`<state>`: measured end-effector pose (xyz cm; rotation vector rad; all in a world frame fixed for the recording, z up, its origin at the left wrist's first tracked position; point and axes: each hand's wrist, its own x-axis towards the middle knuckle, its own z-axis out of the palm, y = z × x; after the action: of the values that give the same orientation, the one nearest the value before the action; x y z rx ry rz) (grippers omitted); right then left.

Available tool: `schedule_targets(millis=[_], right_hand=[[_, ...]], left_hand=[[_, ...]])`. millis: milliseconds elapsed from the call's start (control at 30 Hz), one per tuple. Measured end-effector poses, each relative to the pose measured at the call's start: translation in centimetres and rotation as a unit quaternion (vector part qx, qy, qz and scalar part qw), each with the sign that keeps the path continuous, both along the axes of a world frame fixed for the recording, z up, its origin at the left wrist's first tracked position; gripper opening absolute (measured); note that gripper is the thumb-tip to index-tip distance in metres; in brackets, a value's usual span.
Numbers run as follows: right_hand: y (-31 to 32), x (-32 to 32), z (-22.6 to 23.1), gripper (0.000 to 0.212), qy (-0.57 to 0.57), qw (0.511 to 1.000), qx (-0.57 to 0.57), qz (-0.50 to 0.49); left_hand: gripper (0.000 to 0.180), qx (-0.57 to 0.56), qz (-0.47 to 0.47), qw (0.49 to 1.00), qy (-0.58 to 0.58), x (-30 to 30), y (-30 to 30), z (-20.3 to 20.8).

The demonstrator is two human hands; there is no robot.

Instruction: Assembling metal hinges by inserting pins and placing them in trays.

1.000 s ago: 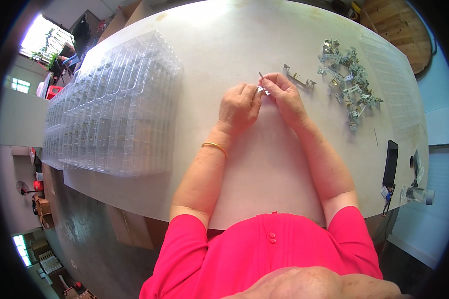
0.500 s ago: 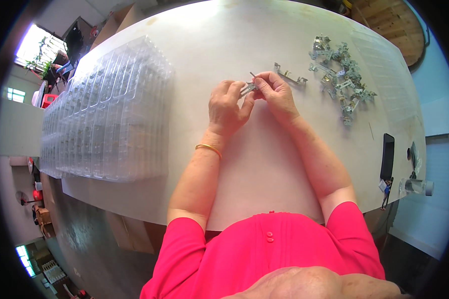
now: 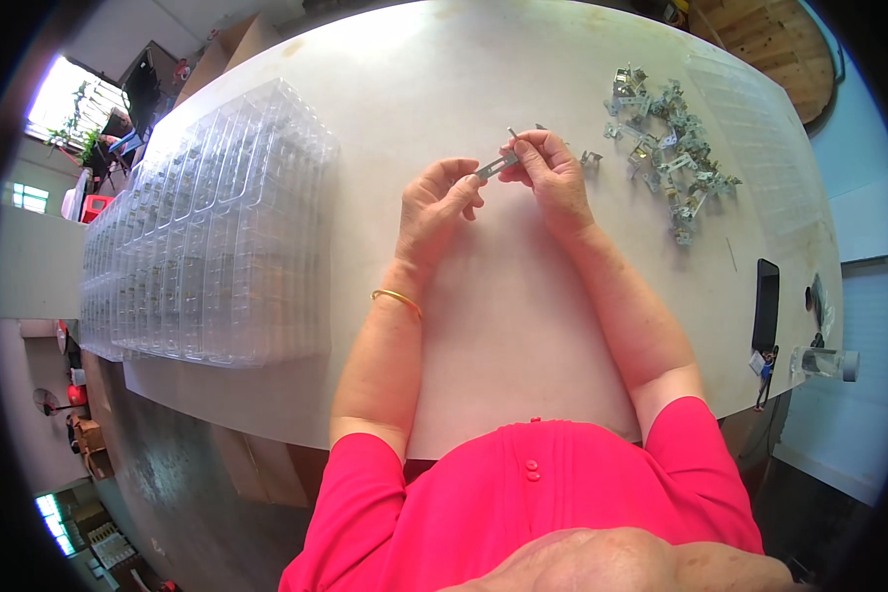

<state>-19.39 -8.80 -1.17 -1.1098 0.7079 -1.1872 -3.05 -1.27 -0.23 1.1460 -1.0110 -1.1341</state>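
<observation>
A small slotted metal bracket [image 3: 495, 167] is held up over the table between my two hands. My left hand [image 3: 438, 204] pinches its near-left end between thumb and fingers. The other end sits in the closed fingers of my right hand [image 3: 551, 178], with a short thin metal tip sticking up above them. My right fingertips hide much of that end. Just behind my right hand lies another metal bracket [image 3: 591, 158], partly covered by the hand. Farther right spreads a loose pile of similar metal brackets [image 3: 673, 158].
Stacked clear plastic trays [image 3: 217, 227] with small parts inside fill the table's left side. Toward the right edge are a thin rod [image 3: 731, 255], a black phone [image 3: 766, 306], keys [image 3: 763, 373] and a clear bottle [image 3: 827, 363]. Clear plastic trays [image 3: 760, 148] lie at the far right.
The bracket has turned so its slotted face shows more. My left hand has drawn slightly left, its fingers more curled; my right hand has lifted a little away from me, covering more of the loose bracket.
</observation>
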Motion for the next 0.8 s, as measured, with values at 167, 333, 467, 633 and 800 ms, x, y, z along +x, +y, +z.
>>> schedule_targets(millis=[167,333,467,633,800], right_hand=[[-0.4,0.4,-1.4,0.01,0.108,0.979,-0.139,-0.098],[1.3,0.4,-0.4,0.008,0.205,0.96,-0.17,-0.086],[2.0,0.7,0.4,0.01,0.287,0.934,-0.193,-0.088],[1.9,0.3,0.2,0.01,0.304,0.926,-0.221,-0.041],[1.9,0.3,0.2,0.011,0.284,0.947,-0.143,-0.045]], left_hand=[[0.027,-0.042,0.043,0.998,0.02,-0.3,-0.4,-0.7],[0.03,-0.071,0.101,0.992,-0.023,-0.3,-0.7,-1.6],[0.031,-0.133,0.138,0.973,-0.129,-0.1,-1.0,-2.8],[0.028,-0.178,0.195,0.927,-0.264,-1.2,-0.8,-1.9],[0.03,-0.204,0.181,0.902,-0.335,-1.5,-0.6,-1.7]])
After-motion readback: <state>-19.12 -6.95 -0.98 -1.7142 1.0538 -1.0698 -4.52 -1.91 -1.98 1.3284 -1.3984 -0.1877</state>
